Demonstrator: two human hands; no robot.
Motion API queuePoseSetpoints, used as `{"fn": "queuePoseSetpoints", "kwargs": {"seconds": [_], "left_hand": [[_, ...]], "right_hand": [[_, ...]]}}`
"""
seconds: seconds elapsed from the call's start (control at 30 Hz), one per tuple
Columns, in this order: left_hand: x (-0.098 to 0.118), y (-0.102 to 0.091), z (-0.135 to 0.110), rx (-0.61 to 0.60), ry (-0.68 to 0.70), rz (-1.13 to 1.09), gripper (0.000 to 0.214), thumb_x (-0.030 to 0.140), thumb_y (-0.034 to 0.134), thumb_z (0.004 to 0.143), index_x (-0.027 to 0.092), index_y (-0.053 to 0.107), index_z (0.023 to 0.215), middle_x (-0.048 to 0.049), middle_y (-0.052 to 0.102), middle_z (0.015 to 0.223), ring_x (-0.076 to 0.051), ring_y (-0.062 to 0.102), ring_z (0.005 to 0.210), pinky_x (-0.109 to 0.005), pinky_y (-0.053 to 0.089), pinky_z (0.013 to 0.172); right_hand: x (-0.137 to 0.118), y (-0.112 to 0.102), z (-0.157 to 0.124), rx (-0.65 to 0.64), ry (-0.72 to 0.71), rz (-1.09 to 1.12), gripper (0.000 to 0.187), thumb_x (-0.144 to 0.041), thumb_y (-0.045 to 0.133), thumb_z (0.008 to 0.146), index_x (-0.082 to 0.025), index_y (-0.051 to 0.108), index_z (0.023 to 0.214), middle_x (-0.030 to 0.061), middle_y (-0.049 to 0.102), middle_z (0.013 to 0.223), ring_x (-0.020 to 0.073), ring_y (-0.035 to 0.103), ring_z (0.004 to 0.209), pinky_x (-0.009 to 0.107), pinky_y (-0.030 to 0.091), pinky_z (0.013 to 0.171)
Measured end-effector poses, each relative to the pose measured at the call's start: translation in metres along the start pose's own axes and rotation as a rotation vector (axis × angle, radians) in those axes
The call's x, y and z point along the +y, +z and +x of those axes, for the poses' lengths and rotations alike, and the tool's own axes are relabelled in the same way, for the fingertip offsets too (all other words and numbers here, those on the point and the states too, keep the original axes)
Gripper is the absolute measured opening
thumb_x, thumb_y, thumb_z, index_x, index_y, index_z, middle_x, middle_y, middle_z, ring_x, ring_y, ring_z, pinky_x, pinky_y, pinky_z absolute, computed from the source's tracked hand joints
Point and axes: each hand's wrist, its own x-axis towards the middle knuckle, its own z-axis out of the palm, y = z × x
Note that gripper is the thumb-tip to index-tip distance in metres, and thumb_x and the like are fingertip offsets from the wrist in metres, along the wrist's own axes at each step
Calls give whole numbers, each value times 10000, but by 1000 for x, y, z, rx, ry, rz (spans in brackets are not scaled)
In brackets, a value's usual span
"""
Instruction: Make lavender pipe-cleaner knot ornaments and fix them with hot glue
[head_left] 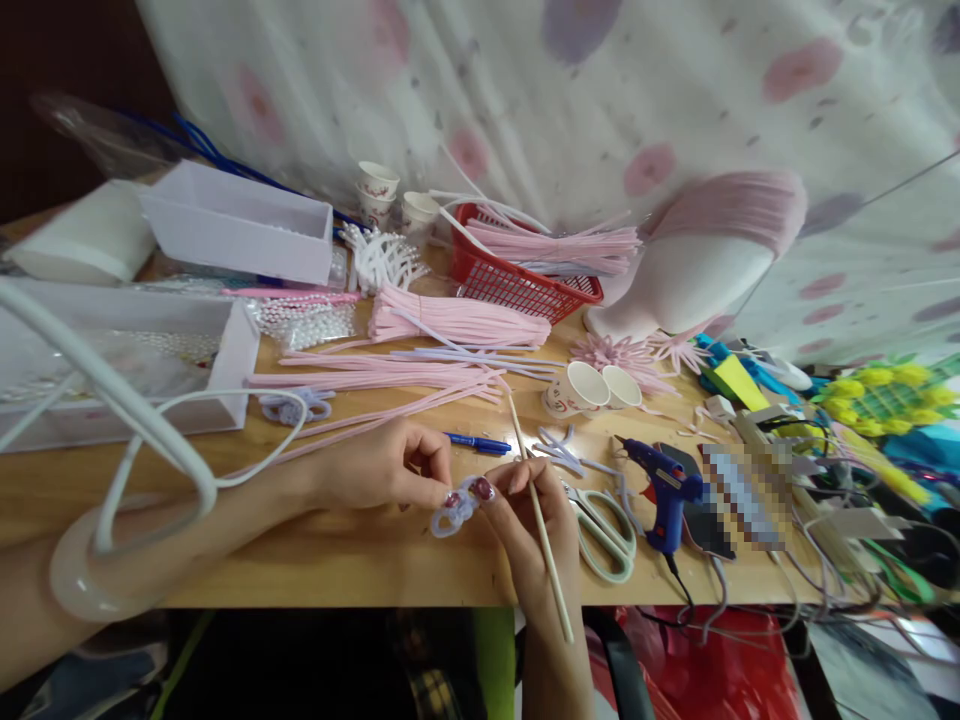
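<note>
Between my two hands is a small looped piece of pale lilac pipe cleaner (pixel 448 519). My left hand (pixel 397 468) pinches its left side between thumb and finger. From the right, my right hand (pixel 536 510) grips the same piece with thumb and forefinger, while a thin wooden stick (pixel 551 565) lies slantwise across its fingers. Just beyond the hands rests a blue pen (pixel 478 443). Scissors (pixel 606 535) with pale green handles lie right beside my right hand, near some cut lilac pipe cleaners (pixel 562 448).
Pink pipe cleaners (pixel 457 320) lie bundled behind, before a red basket (pixel 517 285). Paper cups (pixel 577 390) stand right of centre. A blue glue gun (pixel 666 490) with a cord lies right. White boxes (pixel 240 225) fill the left; a white curved lamp arm (pixel 142 400) crosses the foreground.
</note>
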Motion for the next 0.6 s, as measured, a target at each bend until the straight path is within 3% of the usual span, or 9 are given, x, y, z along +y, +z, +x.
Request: {"fn": "queuePoseSetpoints", "kwargs": {"seconds": [0.1,0.2,0.27,0.33,0.43,0.53,0.6], "left_hand": [[0,0,1,-15,-16,-10,202,305,782,693,170,645,633,5,631,644,-103,495,544,-221,392,490],[-4,-2,3,1,6,-48,239,352,787,704,169,645,645,0,640,667,-103,499,549,-219,391,483],[-6,-2,4,52,53,-35,239,357,783,716,169,651,648,-5,649,690,-114,513,595,-225,400,521],[-5,-3,4,108,91,-6,222,343,776,717,170,656,646,-5,653,699,-120,518,628,-235,403,565],[-3,-2,3,143,68,31,203,330,768,705,175,651,646,0,666,705,-128,540,642,-250,415,607],[-4,-1,3,137,26,64,198,342,755,712,180,654,655,-1,681,710,-144,580,662,-265,445,640],[-7,-1,4,127,32,72,191,347,752,716,183,668,666,-5,695,725,-154,604,686,-270,461,662]], "right_hand": [[0,-1,-1,46,-31,-23,268,-267,773,877,-231,515,809,-27,651,792,137,632,723,260,516,703],[-2,-12,-3,130,-195,-65,266,-420,712,930,-228,592,791,-3,694,795,170,672,762,296,534,733],[-6,-20,-6,162,-312,-52,451,-636,545,960,-230,688,826,19,706,744,202,687,747,339,546,737],[-12,-26,-11,195,-329,-47,567,-708,459,958,-230,762,965,42,728,763,219,690,736,368,550,734],[-17,-27,-18,291,-371,-31,395,-537,568,991,-223,783,885,25,704,692,188,654,660,330,528,680],[-13,-26,-19,297,-359,77,450,-390,586,1010,-207,658,606,-20,559,477,128,511,465,257,434,511],[-6,-28,-18,264,-291,126,419,-390,570,1017,-207,663,651,-39,514,423,114,457,399,235,385,447]]}}
